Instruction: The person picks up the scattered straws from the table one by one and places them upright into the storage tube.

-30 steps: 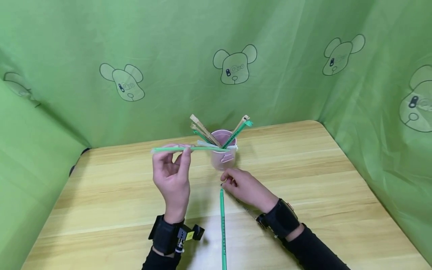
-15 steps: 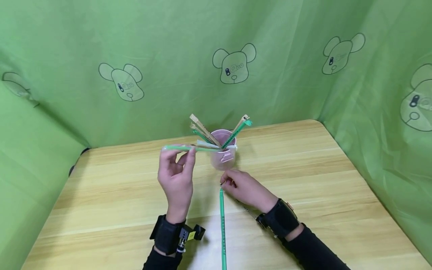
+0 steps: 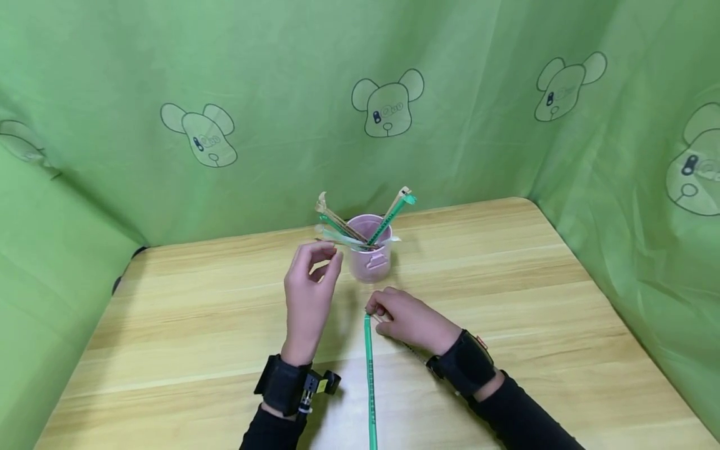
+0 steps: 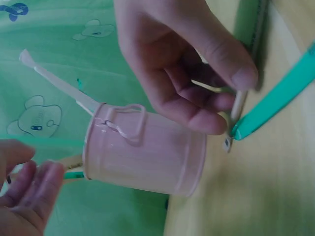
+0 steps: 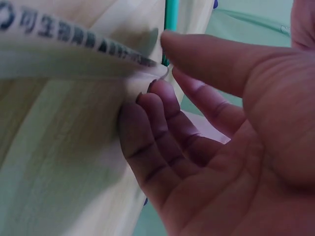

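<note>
In the head view, a pink bucket [image 3: 369, 265] holds several paper-wrapped straws [image 3: 388, 220], brown, green and pale. My left hand [image 3: 309, 294] is at its left, thumb and fingers apart beside the straw ends; the left wrist view shows its fingers [image 4: 42, 184] fairly straight, partly covering the straws. My right hand [image 3: 416, 319] is low over the table in front of the bucket. In the right wrist view its thumb and fingers are parted around the end of a white-wrapped straw [image 5: 83, 39] with dark print. A green-wrapped straw [image 3: 370, 381] lies beside it.
The wooden table [image 3: 185, 325] stretches out on both sides of the hands. Green curtain fabric [image 3: 281, 150] with bear-head drawings stands behind and beside it. Each wrist wears a black band [image 3: 284, 384] with a camera.
My left hand has moved right and let go of the green straw it pinched, which is now among those in the bucket. My right thumb has parted slightly from the fingers.
</note>
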Tool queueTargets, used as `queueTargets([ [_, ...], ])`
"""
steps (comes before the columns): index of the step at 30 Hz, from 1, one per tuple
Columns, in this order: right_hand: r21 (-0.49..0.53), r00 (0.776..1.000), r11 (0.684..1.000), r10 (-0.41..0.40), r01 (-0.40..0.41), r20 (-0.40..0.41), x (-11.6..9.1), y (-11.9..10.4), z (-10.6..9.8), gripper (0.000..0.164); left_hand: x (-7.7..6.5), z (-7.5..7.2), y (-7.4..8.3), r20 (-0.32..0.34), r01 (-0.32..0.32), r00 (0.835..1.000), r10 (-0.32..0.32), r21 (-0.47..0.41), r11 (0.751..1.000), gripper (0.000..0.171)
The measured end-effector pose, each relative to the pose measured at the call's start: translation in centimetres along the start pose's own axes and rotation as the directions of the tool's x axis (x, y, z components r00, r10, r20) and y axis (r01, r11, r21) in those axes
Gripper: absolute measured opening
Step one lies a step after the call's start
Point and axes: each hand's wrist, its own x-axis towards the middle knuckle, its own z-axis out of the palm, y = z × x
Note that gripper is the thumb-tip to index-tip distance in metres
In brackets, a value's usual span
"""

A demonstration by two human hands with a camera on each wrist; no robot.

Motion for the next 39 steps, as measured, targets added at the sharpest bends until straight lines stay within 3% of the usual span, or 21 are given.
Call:
queueTargets([
  [4, -0.014, 0.999, 0.999, 0.033, -0.033, -0.011, -0.2, -0.1, 0.0, 0.027, 0.0, 0.2, -0.4, 0.048, 0.096, 0.994, -0.097, 0.033, 0.995, 0.025],
  [8, -0.019, 0.996, 0.996, 0.087, -0.087, -0.022, -0.2, -0.2, -0.1, 0.028, -0.1, 0.2, -0.5, 0.096, 0.144, 0.984, -0.151, 0.074, 0.987, 0.023],
  [19, -0.071, 0.987, 0.985, 0.156, -0.159, -0.047, 0.2, -0.2, -0.1, 0.019, -0.5, 0.1, -0.9, 0.197, 0.198, 0.951, -0.239, 0.206, 0.958, 0.014],
  [25, -0.072, 0.988, 0.988, 0.130, -0.136, -0.083, 0.1, -0.1, -0.6, 0.011, -0.6, 0.1, -1.0, 0.220, 0.214, 0.937, -0.269, 0.245, 0.946, 0.016],
  [29, -0.022, 0.985, 0.992, 0.119, -0.123, -0.125, 0.0, -0.3, -1.4, 0.011, -0.7, 0.1, -1.2, 0.263, 0.205, 0.920, -0.291, 0.310, 0.928, 0.016],
  [35, 0.114, 0.958, 0.985, 0.156, -0.132, -0.242, -0.4, -0.2, -3.3, 0.017, -0.9, 0.2, -1.3, 0.318, 0.210, 0.886, -0.339, 0.376, 0.903, 0.015],
  [39, 0.183, 0.918, 0.977, 0.168, -0.107, -0.359, -0.8, 0.1, -4.8, 0.019, -0.9, 0.3, -1.1, 0.326, 0.228, 0.876, -0.355, 0.370, 0.901, 0.015],
])
